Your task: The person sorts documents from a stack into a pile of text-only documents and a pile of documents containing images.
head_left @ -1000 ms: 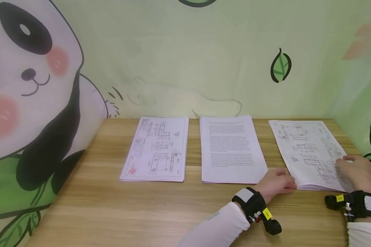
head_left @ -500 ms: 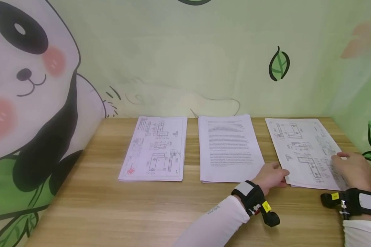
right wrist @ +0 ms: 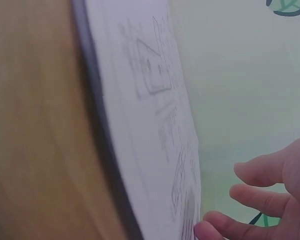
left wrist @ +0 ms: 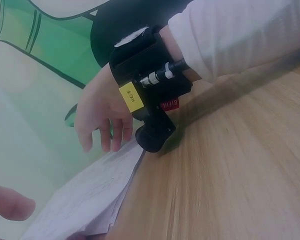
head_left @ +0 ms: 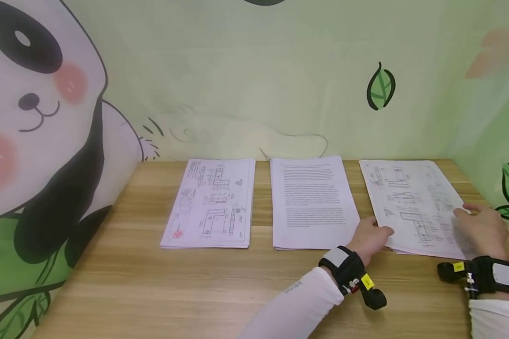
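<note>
The right-hand paper stack (head_left: 411,207), topped with a technical drawing, lies on the wooden table between my two hands. At its lower left edge, my left hand (head_left: 369,238) touches the sheets; its thumb (left wrist: 12,202) is extended above the paper in the left wrist view. On the opposite side, my right hand (head_left: 483,230) rests against the right edge, fingers slightly bent and spread, fingertips meeting the paper's side in the right wrist view. Bottom sheets stick out a little at the front edge. Part of the left fingers is hidden.
A stack of printed text pages (head_left: 314,202) lies close beside my left hand. Further left is another drawing stack (head_left: 208,202) with a red stamp. Behind the wooden table (head_left: 152,292) stands a wall (head_left: 220,70) with a panda picture.
The right-hand stack has shifted slightly left, and its front sheets lie flatter. My left hand has moved a little left and up along the edge; the right hand has followed slightly left.
</note>
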`<state>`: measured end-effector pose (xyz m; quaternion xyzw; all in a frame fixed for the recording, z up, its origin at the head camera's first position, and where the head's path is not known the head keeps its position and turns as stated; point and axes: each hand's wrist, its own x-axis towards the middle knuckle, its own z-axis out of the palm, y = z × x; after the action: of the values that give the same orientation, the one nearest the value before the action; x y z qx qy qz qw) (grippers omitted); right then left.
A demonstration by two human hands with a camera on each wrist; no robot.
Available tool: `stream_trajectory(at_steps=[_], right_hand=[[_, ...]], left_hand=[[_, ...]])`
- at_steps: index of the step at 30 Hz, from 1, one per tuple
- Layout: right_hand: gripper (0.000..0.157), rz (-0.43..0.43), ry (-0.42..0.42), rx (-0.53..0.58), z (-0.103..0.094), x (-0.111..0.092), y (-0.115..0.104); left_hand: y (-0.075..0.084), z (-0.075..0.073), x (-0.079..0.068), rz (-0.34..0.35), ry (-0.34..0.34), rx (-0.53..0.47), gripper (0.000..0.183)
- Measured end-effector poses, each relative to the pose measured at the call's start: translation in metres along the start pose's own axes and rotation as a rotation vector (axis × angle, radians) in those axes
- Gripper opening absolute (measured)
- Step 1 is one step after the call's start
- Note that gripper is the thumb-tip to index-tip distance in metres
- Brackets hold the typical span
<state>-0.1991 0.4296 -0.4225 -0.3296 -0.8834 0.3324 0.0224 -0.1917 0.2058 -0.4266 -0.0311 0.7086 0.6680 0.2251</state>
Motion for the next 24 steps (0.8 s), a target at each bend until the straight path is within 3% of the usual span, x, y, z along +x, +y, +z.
stream_trajectory(at_steps=[5, 13, 20, 24], right_hand=[[0.062, -0.006, -0.022, 0.028, 0.001, -0.0011, 0.0016], [0.061, -0.063, -0.06, 0.014, -0.0006, -0.0023, 0.0021], [0.061, -0.079, -0.069, 0.016, -0.0013, -0.0059, -0.0041], [0.062, -0.078, -0.084, 0.019, -0.0015, -0.005, -0.0055]], left_hand=[[-0.0004, 0.0008, 0.0025, 0.005, -0.001, -0.029, 0.025], [-0.0009, 0.0046, 0.0056, 0.013, 0.029, 0.004, 0.021], [-0.0018, 0.0087, 0.006, 0.084, 0.029, 0.114, 0.012], [-0.0031, 0.0067, 0.0056, 0.077, 0.002, 0.029, 0.019]])
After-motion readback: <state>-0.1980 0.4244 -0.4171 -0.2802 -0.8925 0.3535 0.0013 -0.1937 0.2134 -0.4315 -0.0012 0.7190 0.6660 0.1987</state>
